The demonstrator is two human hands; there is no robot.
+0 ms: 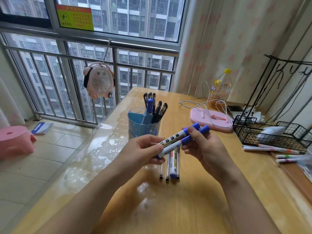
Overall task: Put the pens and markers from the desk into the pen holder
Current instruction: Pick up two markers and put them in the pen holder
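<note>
Two white markers with blue caps (pixel 179 137) are held side by side above the desk, caps pointing up and right. My left hand (pixel 143 149) grips their lower ends and my right hand (pixel 202 146) pinches them near the caps. Behind them stands the blue pen holder (pixel 143 124), with several black pens and one blue marker inside. Under my hands, another blue marker (pixel 173 166) and three thin pens (pixel 167 168) lie on the wooden desk (pixel 185 208).
A pink phone stand (pixel 211 119) with a white cable and a yellow-capped bottle (pixel 219 88) sit at the back right. A black wire basket (pixel 270 134) stands at the right, with several white highlighters (pixel 270 148) in front. A pink fan (pixel 99 80) hangs on the window rail.
</note>
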